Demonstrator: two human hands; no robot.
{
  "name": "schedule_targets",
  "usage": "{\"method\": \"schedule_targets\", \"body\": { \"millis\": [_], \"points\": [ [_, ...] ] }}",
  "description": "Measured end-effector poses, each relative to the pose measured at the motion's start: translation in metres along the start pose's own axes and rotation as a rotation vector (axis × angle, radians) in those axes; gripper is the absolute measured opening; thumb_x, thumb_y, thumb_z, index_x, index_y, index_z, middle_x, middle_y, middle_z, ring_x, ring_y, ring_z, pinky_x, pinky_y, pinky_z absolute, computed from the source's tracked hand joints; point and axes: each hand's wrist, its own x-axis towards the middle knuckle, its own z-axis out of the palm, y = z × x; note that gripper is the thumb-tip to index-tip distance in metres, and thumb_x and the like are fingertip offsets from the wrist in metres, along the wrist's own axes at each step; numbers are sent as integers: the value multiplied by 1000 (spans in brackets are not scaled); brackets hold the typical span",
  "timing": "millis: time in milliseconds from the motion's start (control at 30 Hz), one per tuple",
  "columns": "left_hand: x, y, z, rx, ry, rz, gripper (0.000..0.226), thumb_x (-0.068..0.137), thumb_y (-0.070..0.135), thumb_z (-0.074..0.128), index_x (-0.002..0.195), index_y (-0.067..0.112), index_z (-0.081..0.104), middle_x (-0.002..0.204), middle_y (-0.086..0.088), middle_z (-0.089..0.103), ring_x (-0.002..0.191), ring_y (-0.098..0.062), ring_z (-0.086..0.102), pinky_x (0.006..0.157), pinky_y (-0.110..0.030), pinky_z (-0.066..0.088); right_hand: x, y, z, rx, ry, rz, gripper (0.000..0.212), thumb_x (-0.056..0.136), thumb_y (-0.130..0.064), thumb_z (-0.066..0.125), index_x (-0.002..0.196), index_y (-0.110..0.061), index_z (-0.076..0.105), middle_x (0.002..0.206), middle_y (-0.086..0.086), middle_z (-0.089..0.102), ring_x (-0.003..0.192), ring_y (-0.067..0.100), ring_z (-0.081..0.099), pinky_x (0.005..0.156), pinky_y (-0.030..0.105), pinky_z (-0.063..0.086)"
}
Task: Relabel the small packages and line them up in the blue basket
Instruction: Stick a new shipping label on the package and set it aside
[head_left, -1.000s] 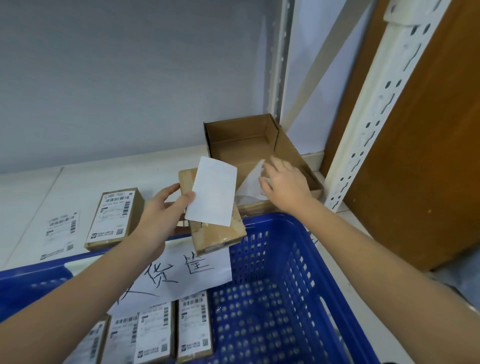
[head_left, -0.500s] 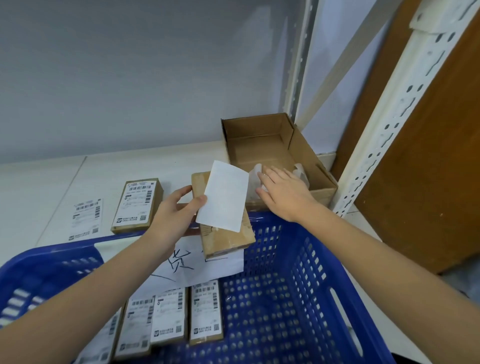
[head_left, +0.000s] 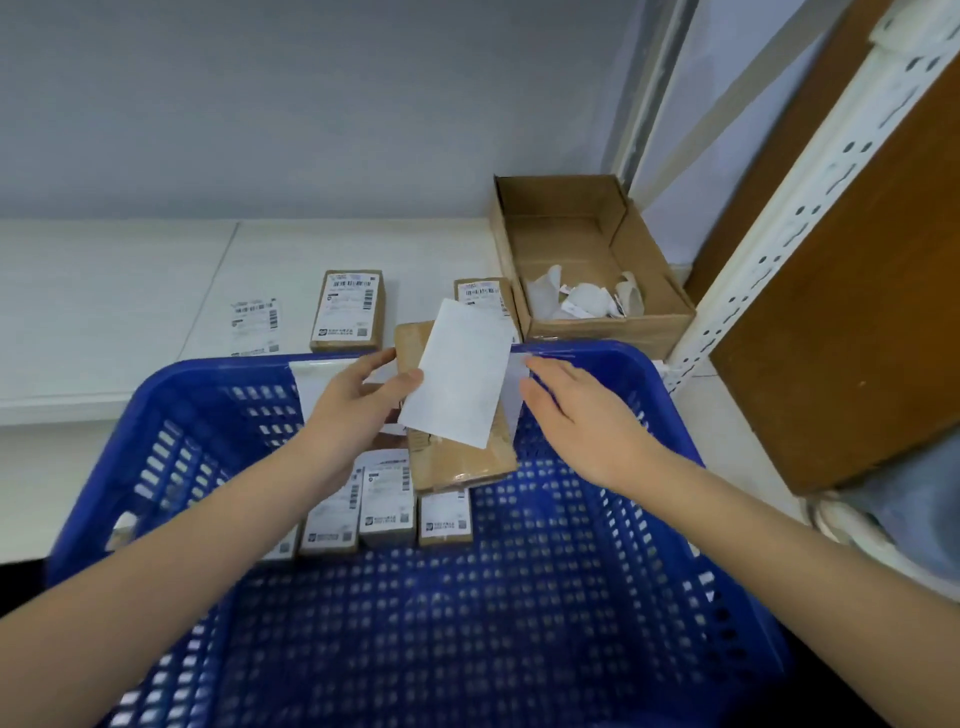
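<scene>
My left hand (head_left: 358, 400) grips a small brown package (head_left: 457, 462) together with a blank white label sheet (head_left: 460, 371), held over the far part of the blue basket (head_left: 649, 395). My right hand (head_left: 576, 415) hovers just right of the package with fingers straight, holding nothing. Several labelled packages (head_left: 389, 504) lie side by side in a row on the basket floor below the left hand. Two more labelled packages (head_left: 349, 310) (head_left: 483, 293) lie on the white shelf behind the basket.
An open cardboard box (head_left: 618, 332) with crumpled label scraps stands at the back right of the shelf (head_left: 130, 291). A loose printed label (head_left: 254, 325) lies on the shelf at left. A white perforated rack post (head_left: 789, 223) and a brown board (head_left: 852, 291) rise at right.
My right hand has drawn back from the cardboard box to beside the held package. The view has tilted down, showing more of the basket. My left hand keeps its hold.
</scene>
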Motion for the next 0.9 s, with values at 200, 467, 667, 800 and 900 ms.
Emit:
{"method": "schedule_targets", "body": {
  "millis": [200, 467, 667, 800, 900],
  "points": [
    [-39, -20, -17, -101, -37, -46, 40, 94, 23, 59, 134, 22, 51, 106, -6, 71, 82, -18, 70, 58, -27, 55, -38, -33, 38, 517, -130, 85, 38, 101, -32, 38, 139, -28, 40, 132, -12, 51, 115, 4, 51, 97, 24, 42],
    [-49, -38, -30, -146, -35, -79, 44, 96, 24, 56, 139, 22, 48, 108, -3, 70, 90, -18, 69, 64, -30, 56, -42, -38, 63, 777, -104, 170, 30, 93, -29, 57, 122, -31, 49, 124, -9, 56, 107, 6, 59, 94, 33, 51],
    [-42, -33, -30, -111, -61, -115, 30, 100, 26, 49, 127, 17, 58, 111, -4, 68, 95, -22, 67, 70, -35, 57, -36, -34, 66, 855, -68, 205, 33, 89, -29, 60, 117, -41, 46, 118, -9, 56, 105, 11, 59, 84, 32, 56],
    [-35, -23, -40, -77, 75, -7, 18, 98, 22, 52, 106, 12, 64, 110, -9, 66, 100, -24, 64, 73, -30, 58, -30, -32, 62, 835, -13, 208, 32, 92, -28, 56, 111, -52, 48, 123, -11, 51, 105, 11, 57, 71, 25, 56],
    [-35, -15, -47, 6, 198, 189, 14, 96, 19, 53, 88, 16, 64, 98, -5, 66, 92, -17, 62, 74, -25, 56, -26, -30, 62, 786, 74, 183, 27, 95, -22, 54, 105, -46, 63, 125, -8, 52, 102, 10, 59, 83, 27, 55]
  ]
}}
